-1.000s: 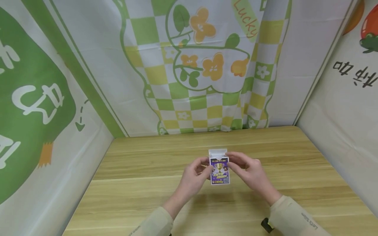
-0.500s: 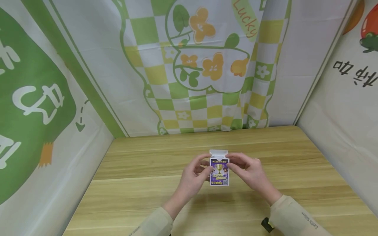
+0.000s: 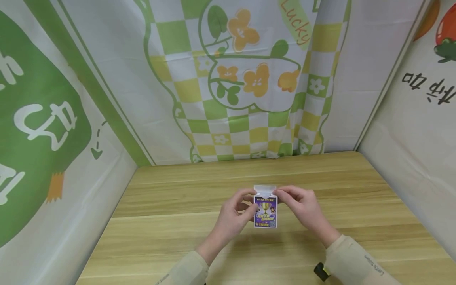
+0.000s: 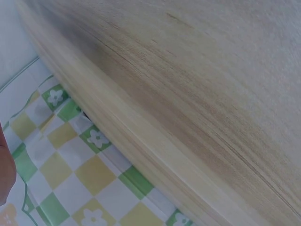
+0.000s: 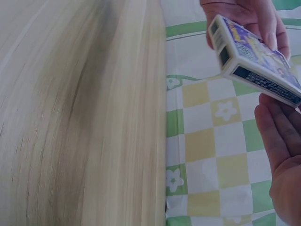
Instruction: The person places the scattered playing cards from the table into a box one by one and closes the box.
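Observation:
A small purple-and-white playing card box (image 3: 265, 219) with a gold trophy on its front is held up over the table, its white top flap (image 3: 265, 189) raised. My left hand (image 3: 231, 215) grips the box by its left side, thumb on the front. With thumb and forefinger, my right hand (image 3: 304, 206) pinches the top right corner beside the flap. The right wrist view shows the box (image 5: 261, 54) tilted, its bottom and one narrow side visible, between the left hand (image 5: 240, 12) and the right hand (image 5: 287, 150). In the left wrist view only part of a finger (image 4: 5, 172) shows.
The wood-grain table (image 3: 178, 245) spreads beneath both hands. A checked, flowered cloth (image 3: 249, 130) hangs behind its far edge, and printed white panels flank both sides. A small black object (image 3: 322, 272) shows beside the right sleeve (image 3: 356, 259).
The box has come slightly down in the head view. My right thumb has shifted from the box's front up to its top right corner; the left hand keeps its grip.

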The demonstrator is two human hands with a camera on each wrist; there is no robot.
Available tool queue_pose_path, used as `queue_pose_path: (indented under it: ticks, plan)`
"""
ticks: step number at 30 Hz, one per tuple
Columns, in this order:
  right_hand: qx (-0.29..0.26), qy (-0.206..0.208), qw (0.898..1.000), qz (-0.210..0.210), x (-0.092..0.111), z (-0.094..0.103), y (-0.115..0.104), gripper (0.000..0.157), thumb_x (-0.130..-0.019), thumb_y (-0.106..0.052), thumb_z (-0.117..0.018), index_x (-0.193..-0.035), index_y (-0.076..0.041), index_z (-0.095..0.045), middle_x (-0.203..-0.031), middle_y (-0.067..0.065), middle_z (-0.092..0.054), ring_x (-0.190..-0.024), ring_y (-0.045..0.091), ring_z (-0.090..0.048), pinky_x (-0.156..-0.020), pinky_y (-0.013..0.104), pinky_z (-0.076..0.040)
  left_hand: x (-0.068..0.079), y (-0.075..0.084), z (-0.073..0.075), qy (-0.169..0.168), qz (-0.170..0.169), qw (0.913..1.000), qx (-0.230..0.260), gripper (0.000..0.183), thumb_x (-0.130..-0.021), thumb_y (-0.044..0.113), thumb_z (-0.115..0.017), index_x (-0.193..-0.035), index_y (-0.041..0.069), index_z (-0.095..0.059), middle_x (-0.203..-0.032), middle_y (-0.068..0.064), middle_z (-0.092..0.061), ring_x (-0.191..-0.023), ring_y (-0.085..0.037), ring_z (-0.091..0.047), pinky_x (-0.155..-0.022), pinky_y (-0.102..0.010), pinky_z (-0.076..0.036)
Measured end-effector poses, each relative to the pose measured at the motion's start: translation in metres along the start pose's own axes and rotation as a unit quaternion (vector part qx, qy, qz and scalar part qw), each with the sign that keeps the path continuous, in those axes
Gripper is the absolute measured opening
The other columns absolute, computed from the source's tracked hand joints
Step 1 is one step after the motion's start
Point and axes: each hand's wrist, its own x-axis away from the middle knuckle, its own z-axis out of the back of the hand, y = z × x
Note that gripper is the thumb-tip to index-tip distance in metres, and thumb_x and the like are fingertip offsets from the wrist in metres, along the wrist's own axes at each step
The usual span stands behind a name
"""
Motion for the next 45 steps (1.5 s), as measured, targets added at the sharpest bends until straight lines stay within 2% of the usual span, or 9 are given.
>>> queue_pose_path:
  ticks: [6, 11, 16, 20, 22, 27, 31, 37, 45]
  plan:
    - [-0.062, 0.001, 0.994, -0.087, -0.001, 0.003, -0.005, 0.044, -0.107, -0.039, -0.051, -0.103, -0.002, -0.074, -0.104, 0.011, -0.076, -0.093, 0.022, -0.076, -0.088, 0.031, -0.062, 0.000, -0.002, -0.001, 0.000, -0.036, 0.9988, -0.032, 0.031, -0.097, 0.008, -0.069, -0.126, 0.017, -0.062, -0.105, -0.015, -0.070, -0.080, -0.017, -0.073, -0.064, -0.030, -0.064]
    - [-0.092, 0.009, 0.991, -0.094, -0.003, 0.003, -0.007, 0.042, -0.107, -0.037, -0.054, -0.104, 0.002, -0.068, -0.101, 0.013, -0.075, -0.091, 0.024, -0.076, -0.085, 0.035, -0.063, 0.001, -0.001, -0.002, 0.003, -0.032, 0.9989, -0.034, 0.031, -0.096, 0.008, -0.069, -0.126, 0.017, -0.063, -0.106, -0.014, -0.070, -0.081, -0.018, -0.073, -0.063, -0.027, -0.063]
    - [-0.119, 0.012, 0.989, -0.091, -0.005, 0.003, -0.007, 0.037, -0.106, -0.031, -0.057, -0.118, 0.004, -0.061, -0.096, 0.013, -0.077, -0.086, 0.026, -0.077, -0.084, 0.037, -0.064, 0.000, -0.001, -0.002, -0.003, -0.023, 0.9995, -0.024, 0.033, -0.097, 0.008, -0.069, -0.127, 0.017, -0.062, -0.108, -0.016, -0.070, -0.082, -0.019, -0.072, -0.065, -0.030, -0.064]
    - [-0.113, 0.003, 0.988, -0.103, -0.006, 0.005, -0.007, 0.044, -0.106, -0.036, -0.057, -0.124, 0.003, -0.064, -0.100, 0.013, -0.077, -0.089, 0.025, -0.076, -0.085, 0.036, -0.064, 0.000, -0.001, -0.001, -0.008, -0.028, 0.9995, -0.015, 0.034, -0.097, 0.008, -0.068, -0.129, 0.015, -0.061, -0.108, -0.017, -0.069, -0.082, -0.019, -0.072, -0.067, -0.034, -0.065]
    - [-0.109, 0.002, 0.988, -0.109, -0.006, 0.006, -0.007, 0.045, -0.105, -0.038, -0.058, -0.119, 0.004, -0.067, -0.101, 0.013, -0.076, -0.090, 0.025, -0.076, -0.085, 0.036, -0.064, 0.001, -0.001, -0.001, -0.011, -0.037, 0.9991, -0.020, 0.034, -0.097, 0.008, -0.069, -0.130, 0.015, -0.061, -0.107, -0.017, -0.069, -0.081, -0.018, -0.072, -0.066, -0.035, -0.066]
    - [-0.109, 0.005, 0.985, -0.130, -0.008, 0.006, -0.010, 0.042, -0.100, -0.031, -0.067, -0.115, 0.008, -0.066, -0.097, 0.011, -0.077, -0.086, 0.025, -0.076, -0.085, 0.036, -0.063, 0.001, -0.003, -0.002, -0.014, -0.046, 0.9982, -0.035, 0.036, -0.096, 0.009, -0.070, -0.130, 0.018, -0.061, -0.105, -0.015, -0.071, -0.080, -0.016, -0.072, -0.067, -0.034, -0.065]
    - [-0.101, 0.003, 0.985, -0.143, -0.008, 0.006, -0.012, 0.040, -0.098, -0.026, -0.071, -0.118, 0.008, -0.066, -0.099, 0.013, -0.077, -0.086, 0.024, -0.076, -0.085, 0.034, -0.063, 0.001, -0.005, -0.003, -0.013, -0.036, 0.9988, -0.030, 0.038, -0.096, 0.008, -0.070, -0.132, 0.015, -0.059, -0.105, -0.017, -0.071, -0.081, -0.016, -0.071, -0.067, -0.033, -0.065]
    - [-0.066, -0.009, 0.988, -0.142, -0.007, 0.008, -0.013, 0.037, -0.096, -0.029, -0.073, -0.115, 0.003, -0.072, -0.104, 0.013, -0.076, -0.092, 0.022, -0.073, -0.087, 0.036, -0.062, -0.001, -0.004, -0.003, -0.008, -0.015, 0.9998, -0.011, 0.049, -0.095, 0.005, -0.070, -0.139, 0.009, -0.050, -0.107, -0.018, -0.071, -0.082, -0.016, -0.071, -0.068, -0.039, -0.066]
    - [-0.057, -0.007, 0.990, -0.125, -0.006, 0.008, -0.013, 0.032, -0.095, -0.026, -0.074, -0.112, 0.001, -0.074, -0.102, 0.013, -0.076, -0.091, 0.021, -0.073, -0.085, 0.036, -0.062, -0.001, -0.003, -0.003, -0.009, -0.020, 0.9995, -0.022, 0.055, -0.095, 0.003, -0.070, -0.145, 0.015, -0.050, -0.107, -0.019, -0.071, -0.083, -0.020, -0.072, -0.069, -0.035, -0.066]
